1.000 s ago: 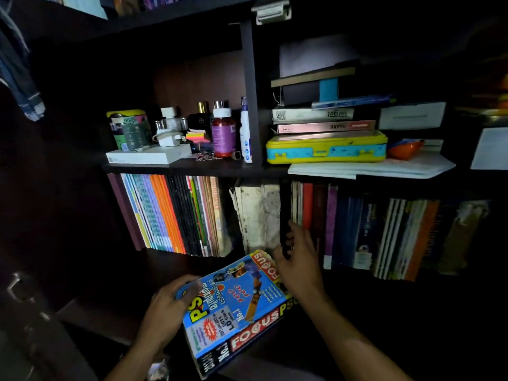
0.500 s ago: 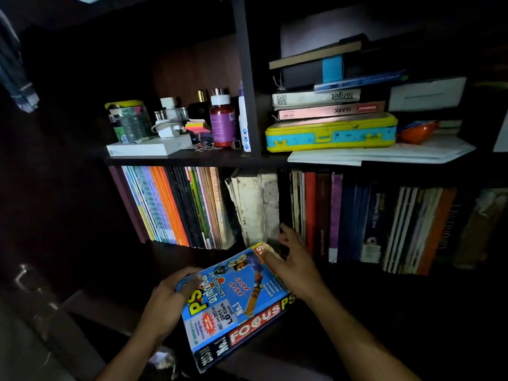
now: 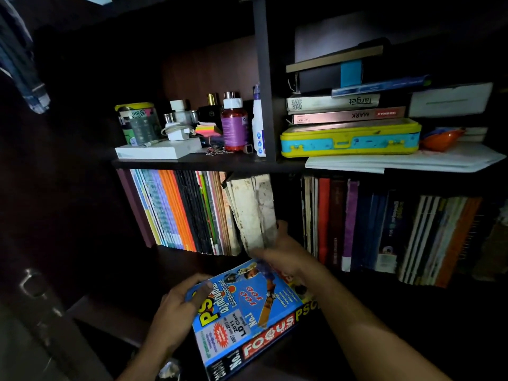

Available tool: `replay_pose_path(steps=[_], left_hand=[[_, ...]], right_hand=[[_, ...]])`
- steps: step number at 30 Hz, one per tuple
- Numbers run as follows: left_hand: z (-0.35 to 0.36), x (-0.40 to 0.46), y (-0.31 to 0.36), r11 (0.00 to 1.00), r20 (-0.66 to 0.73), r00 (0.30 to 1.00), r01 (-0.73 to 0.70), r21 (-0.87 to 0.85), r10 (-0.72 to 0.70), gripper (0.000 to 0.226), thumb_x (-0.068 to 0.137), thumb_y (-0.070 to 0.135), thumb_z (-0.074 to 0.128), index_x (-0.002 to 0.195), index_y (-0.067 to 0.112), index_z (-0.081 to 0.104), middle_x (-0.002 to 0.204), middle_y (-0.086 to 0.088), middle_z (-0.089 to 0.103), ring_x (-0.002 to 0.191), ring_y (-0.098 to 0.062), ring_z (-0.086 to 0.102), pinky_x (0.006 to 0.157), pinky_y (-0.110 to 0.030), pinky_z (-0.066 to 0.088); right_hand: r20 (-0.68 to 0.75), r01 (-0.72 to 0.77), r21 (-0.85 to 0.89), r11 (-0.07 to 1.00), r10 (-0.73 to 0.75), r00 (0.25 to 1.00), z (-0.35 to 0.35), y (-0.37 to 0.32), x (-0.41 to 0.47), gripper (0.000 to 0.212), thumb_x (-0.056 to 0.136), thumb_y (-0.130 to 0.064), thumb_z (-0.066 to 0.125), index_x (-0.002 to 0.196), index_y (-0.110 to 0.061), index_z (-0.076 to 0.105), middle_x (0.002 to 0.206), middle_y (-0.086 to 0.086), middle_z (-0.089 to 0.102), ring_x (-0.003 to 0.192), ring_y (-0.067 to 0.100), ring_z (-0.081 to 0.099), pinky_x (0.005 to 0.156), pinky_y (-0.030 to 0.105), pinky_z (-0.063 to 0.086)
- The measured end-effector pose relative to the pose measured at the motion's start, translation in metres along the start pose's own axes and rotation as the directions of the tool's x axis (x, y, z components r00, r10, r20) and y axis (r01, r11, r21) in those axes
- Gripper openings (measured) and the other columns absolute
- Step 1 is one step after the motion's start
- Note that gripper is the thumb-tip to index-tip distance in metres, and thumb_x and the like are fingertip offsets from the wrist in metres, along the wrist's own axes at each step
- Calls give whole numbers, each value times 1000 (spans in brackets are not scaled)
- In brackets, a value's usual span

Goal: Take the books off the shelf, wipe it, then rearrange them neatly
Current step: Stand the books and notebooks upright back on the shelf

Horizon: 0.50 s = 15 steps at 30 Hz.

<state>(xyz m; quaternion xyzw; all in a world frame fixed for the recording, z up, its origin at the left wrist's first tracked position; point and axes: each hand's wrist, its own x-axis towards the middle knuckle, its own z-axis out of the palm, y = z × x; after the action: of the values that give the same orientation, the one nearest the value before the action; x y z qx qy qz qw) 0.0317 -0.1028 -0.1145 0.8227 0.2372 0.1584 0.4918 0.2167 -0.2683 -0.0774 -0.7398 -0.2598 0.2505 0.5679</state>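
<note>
Head view shows me the lower shelf [image 3: 176, 259] nearly full, rows of upright books [image 3: 178, 210] left and right, so clearing has barely begun and wiping and rearranging remain. My left hand [image 3: 176, 306] grips the blue book [image 3: 247, 312] lying near me, while my right hand [image 3: 283, 257] clasps the worn white book [image 3: 254, 210] mid-shelf.

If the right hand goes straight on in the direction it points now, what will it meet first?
The right hand points up and into the lower shelf, and its fingers already grip the worn whitish book. Going further, it would probably press that book deeper, toward the dark gap beside it; depth there is unclear.
</note>
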Motion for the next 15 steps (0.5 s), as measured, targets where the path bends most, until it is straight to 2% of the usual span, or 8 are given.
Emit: replay_pose_path(steps=[1, 2, 4, 6, 8, 10, 13, 15], left_hand=[[1, 0, 0, 1000, -6, 1000, -3, 6, 3, 19, 101, 36, 58, 107, 23, 70, 79, -5, 78, 70, -23, 76, 74, -43, 61], [1, 0, 0, 1000, -15, 1000, -3, 9, 3, 17, 101, 35, 58, 106, 23, 70, 78, -5, 78, 69, -22, 76, 73, -42, 61], [2, 0, 2, 1000, -13, 1000, -2, 7, 2, 16, 102, 34, 58, 104, 24, 70, 76, -5, 77, 67, -22, 76, 68, -37, 59], [1, 0, 2, 1000, -13, 1000, -2, 14, 2, 17, 101, 35, 58, 104, 23, 70, 76, -5, 77, 67, -22, 76, 67, -34, 58], [1, -1, 3, 1000, -13, 1000, -6, 13, 6, 20, 99, 37, 59, 107, 23, 70, 78, -5, 77, 68, -22, 76, 70, -37, 59], [0, -3, 5, 1000, -4, 1000, -8, 7, 8, 21, 98, 39, 59, 107, 25, 71, 79, -5, 78, 69, -24, 76, 72, -40, 60], [-1, -6, 8, 1000, -14, 1000, -24, 12, 24, 13, 98, 39, 59, 96, 37, 72, 78, -4, 78, 68, -23, 76, 72, -40, 59], [-1, -7, 8, 999, -23, 999, -35, 22, 36, 13, 98, 39, 58, 93, 43, 69, 79, -3, 78, 69, -22, 76, 74, -42, 59]], right_hand=[[-22, 23, 0, 1000, -23, 999, 1, 1, 6, 88, 89, -15, 74, 150, -33, 13, 100, 10, 68, 68, 17, 66, 62, 31, 54], [-43, 56, -9, 998, -57, 997, 2, 1, 8, 93, 87, -18, 76, 154, -32, 14, 112, 4, 68, 83, 14, 68, 72, 30, 55], [-39, 106, -15, 994, -106, 994, -2, 5, 10, 101, 83, -24, 82, 158, -32, 14, 137, -4, 60, 111, 10, 64, 97, 32, 52], [20, 99, 10, 995, -100, 995, -8, 5, 7, 105, 83, -27, 82, 159, -37, 11, 144, -10, 52, 120, 9, 58, 111, 39, 44], [79, 78, -18, 997, -76, 994, -14, 7, -1, 101, 87, -29, 78, 160, -38, 9, 144, -13, 46, 124, 8, 51, 113, 36, 38], [95, 81, -150, 985, -67, 993, -19, 15, -12, 91, 89, -40, 75, 158, -41, 16, 154, -7, 43, 129, 11, 51, 107, 31, 42], [68, 89, -150, 985, -80, 995, -27, 35, -34, 56, 93, -40, 70, 144, -40, 46, 133, -5, 63, 109, 11, 68, 94, 35, 57], [60, 113, -107, 988, -106, 992, -30, 49, -40, 49, 94, -32, 72, 138, -41, 52, 122, -5, 68, 102, 14, 71, 90, 41, 60]])
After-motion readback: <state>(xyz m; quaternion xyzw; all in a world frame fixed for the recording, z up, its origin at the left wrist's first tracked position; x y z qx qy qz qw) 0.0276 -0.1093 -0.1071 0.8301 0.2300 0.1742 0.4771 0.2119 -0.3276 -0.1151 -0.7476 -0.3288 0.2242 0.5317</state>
